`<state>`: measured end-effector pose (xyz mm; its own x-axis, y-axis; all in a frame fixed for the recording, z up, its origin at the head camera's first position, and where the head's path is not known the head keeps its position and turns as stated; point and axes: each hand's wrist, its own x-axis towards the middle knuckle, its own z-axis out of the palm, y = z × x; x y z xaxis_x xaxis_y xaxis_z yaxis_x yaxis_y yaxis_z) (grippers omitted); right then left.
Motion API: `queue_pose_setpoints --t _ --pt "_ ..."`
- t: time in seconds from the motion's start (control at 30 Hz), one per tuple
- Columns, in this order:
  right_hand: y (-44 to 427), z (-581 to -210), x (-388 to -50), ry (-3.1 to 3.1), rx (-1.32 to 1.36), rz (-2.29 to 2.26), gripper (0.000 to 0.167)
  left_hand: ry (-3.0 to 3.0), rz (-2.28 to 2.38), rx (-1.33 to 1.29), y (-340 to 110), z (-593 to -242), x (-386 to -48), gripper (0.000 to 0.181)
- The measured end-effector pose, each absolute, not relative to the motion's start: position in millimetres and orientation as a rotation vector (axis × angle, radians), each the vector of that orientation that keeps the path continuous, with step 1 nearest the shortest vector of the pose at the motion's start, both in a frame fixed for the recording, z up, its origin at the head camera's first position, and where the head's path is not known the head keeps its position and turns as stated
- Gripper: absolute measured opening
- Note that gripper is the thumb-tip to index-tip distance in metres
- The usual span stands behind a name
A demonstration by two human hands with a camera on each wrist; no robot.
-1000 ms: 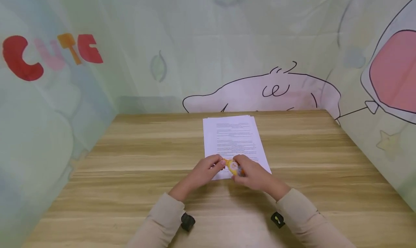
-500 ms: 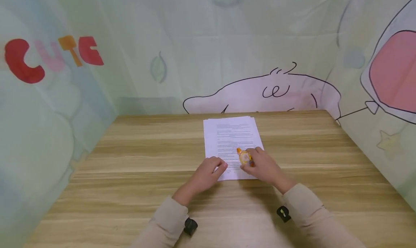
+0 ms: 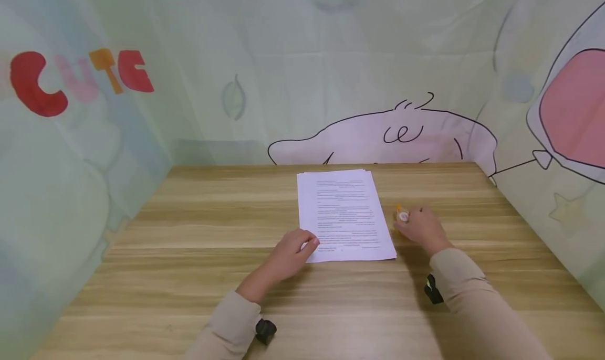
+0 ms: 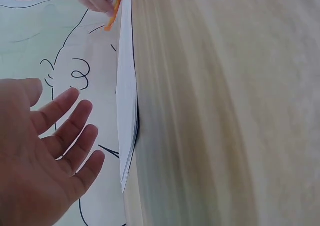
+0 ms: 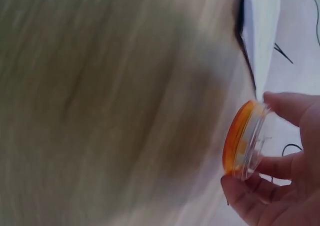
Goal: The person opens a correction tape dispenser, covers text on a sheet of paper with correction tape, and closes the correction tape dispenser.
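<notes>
My right hand (image 3: 423, 229) grips an orange-and-clear correction tape (image 3: 403, 216) above the table, to the right of the paper. In the right wrist view, thumb and fingers pinch the edges of the round correction tape (image 5: 239, 142). A stack of printed paper (image 3: 345, 213) lies in the middle of the table. Beside its lower left corner is my left hand (image 3: 288, 255), and whether it touches the sheets I cannot tell. In the left wrist view this left hand (image 4: 45, 161) holds nothing, its fingers loosely bent and spread.
The wooden table (image 3: 212, 234) ends at a cloth backdrop (image 3: 283, 76) with cartoon drawings behind and at both sides. Small black devices sit at both wrists, such as the left wrist device (image 3: 266, 331).
My right hand has carried the correction tape away from my left hand, off the paper and to the right. The left hand let go of it and stays near the paper's lower left.
</notes>
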<state>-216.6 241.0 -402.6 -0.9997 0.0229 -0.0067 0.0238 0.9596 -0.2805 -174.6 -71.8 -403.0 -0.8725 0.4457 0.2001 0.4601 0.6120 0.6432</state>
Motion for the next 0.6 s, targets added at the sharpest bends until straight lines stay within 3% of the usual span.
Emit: queue_pose_setpoints --t 0.37,0.6 --pt "241 -409 -218 3.041 0.129 -0.382 0.069 -2.809 -1.108 -0.719 -75 -403 -178 0.021" --pt "224 -405 -216 3.203 -0.019 -0.429 0.073 -2.899 -0.773 -0.597 -72 -398 -185 0.055"
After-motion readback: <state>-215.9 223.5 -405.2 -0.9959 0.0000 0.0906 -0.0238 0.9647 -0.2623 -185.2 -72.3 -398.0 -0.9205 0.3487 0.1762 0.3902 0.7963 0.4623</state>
